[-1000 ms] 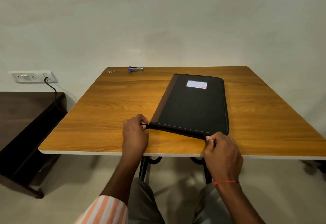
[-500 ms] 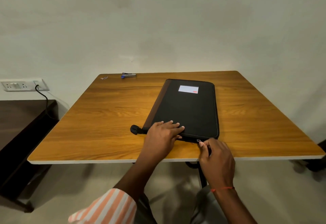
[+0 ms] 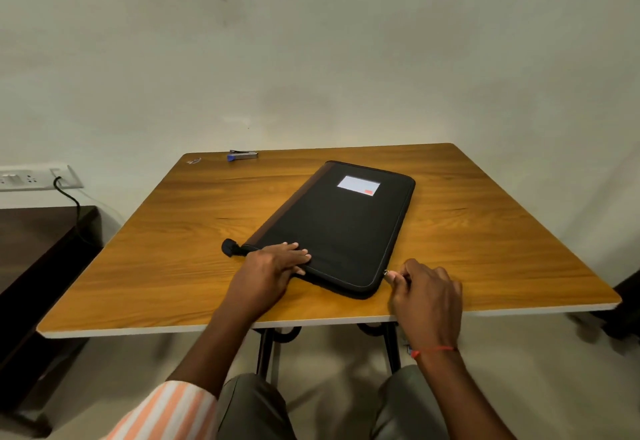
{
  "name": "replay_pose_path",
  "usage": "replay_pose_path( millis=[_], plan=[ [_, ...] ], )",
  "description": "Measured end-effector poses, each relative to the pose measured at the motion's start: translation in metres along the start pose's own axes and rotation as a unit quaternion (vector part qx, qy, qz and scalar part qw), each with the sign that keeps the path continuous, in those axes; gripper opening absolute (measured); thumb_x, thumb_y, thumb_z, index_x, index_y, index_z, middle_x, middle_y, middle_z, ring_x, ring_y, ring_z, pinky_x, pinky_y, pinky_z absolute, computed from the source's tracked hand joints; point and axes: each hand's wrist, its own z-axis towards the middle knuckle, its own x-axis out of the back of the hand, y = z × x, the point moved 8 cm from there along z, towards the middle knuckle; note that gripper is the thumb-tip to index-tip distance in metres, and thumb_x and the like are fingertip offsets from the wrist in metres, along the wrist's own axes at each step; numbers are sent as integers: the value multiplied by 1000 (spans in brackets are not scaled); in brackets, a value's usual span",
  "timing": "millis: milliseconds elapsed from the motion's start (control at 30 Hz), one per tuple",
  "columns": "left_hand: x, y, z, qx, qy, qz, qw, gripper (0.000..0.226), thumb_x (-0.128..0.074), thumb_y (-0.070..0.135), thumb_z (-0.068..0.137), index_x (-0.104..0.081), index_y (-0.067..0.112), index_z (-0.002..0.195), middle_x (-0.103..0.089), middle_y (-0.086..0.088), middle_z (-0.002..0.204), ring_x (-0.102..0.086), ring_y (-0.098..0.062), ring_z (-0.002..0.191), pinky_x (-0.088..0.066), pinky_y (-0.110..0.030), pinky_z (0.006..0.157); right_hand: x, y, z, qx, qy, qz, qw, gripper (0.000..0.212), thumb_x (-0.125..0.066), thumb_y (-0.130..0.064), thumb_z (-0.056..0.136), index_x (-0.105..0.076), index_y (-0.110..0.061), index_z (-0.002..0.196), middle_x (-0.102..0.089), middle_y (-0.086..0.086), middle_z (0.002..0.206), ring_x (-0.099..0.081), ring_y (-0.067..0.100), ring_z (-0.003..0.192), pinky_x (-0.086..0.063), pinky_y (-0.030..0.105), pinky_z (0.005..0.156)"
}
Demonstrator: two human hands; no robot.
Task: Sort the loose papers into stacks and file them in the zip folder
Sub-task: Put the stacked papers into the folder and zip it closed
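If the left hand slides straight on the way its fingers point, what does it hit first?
Nothing raised, as far as I can see: the left hand would cross the bare cover of the black fabric zip folder toward its far right edge, probably just missing the white label.

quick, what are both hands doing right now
left hand: open, fingers pressing flat on the zip folder
right hand: closed, pinching the zipper pull at the folder's near right corner
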Motion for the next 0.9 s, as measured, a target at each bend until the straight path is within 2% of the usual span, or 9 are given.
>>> replay_pose_path(
  millis=[200,267,433,567,633,733,800,833,900],
  plan=[
    [35,-45,-10,18,-10,-35,999,37,-77,-2,83,-77,22,111,-58,31,120,-47,14,127,-40,-14,109,-21,-18,19,9,-53,12,998,27,-67,-34,92,-49,-32,71,-61,-10,71,-51,16,77,-40,36,72],
    [42,-58,-13,33,-11,-29,999,39,-77,-1,83,-76,27,110,-56,34,120,-46,22,123,-43,-16,108,-26,-20,23,6,-64,13,998,25,-66,-33,92,-50,-32,73,-61,-11,72,-52,14,78,-44,37,75],
    [46,-85,-12,96,-37,-47,994,41,-73,2,88,-75,35,112,-64,11,130,-55,-9,130,-48,-37,110,-32,-21,24,1,-82,24,996,28,-65,-34,94,-49,-33,72,-57,-13,71,-51,10,77,-46,35,77],
    [51,-80,-13,178,-12,-90,980,52,-61,-11,91,-74,36,108,-66,3,134,-52,-13,135,-43,-22,111,-37,-27,21,33,-95,46,994,26,-60,-34,97,-47,-33,75,-54,-12,72,-50,10,77,-48,35,77],
    [48,-57,-19,215,11,-69,974,56,-55,-12,90,-73,36,112,-63,6,137,-50,-10,136,-43,-31,114,-41,-27,20,54,-111,35,992,23,-56,-36,98,-48,-31,77,-53,-11,73,-50,11,77,-48,35,77],
    [20,16,-19,157,-18,-21,987,41,-60,20,97,-62,41,131,-56,9,144,-44,-10,139,-36,-40,118,-46,-35,21,85,-144,10,986,21,-50,-39,99,-51,-30,80,-55,-11,76,-54,14,81,-45,36,80],
    [-13,53,-12,108,-72,56,990,55,-62,50,94,-48,39,146,-48,13,152,-35,-10,147,-24,-37,123,-49,-40,21,106,-160,-11,981,21,-45,-39,99,-51,-29,82,-58,-8,82,-54,15,85,-44,37,80],
    [-26,60,-7,104,-92,99,985,65,-60,58,92,-42,37,151,-43,13,156,-29,-10,150,-20,-36,124,-50,-42,21,114,-165,-20,979,20,-43,-39,99,-51,-29,83,-58,-7,85,-53,15,86,-45,38,81],
    [-36,61,2,117,-95,148,978,65,-54,60,95,-38,35,153,-37,12,160,-24,-10,152,-18,-36,124,-50,-42,19,121,-174,-25,977,21,-41,-38,99,-54,-29,85,-59,-6,88,-53,15,88,-46,38,81]
  ],
)
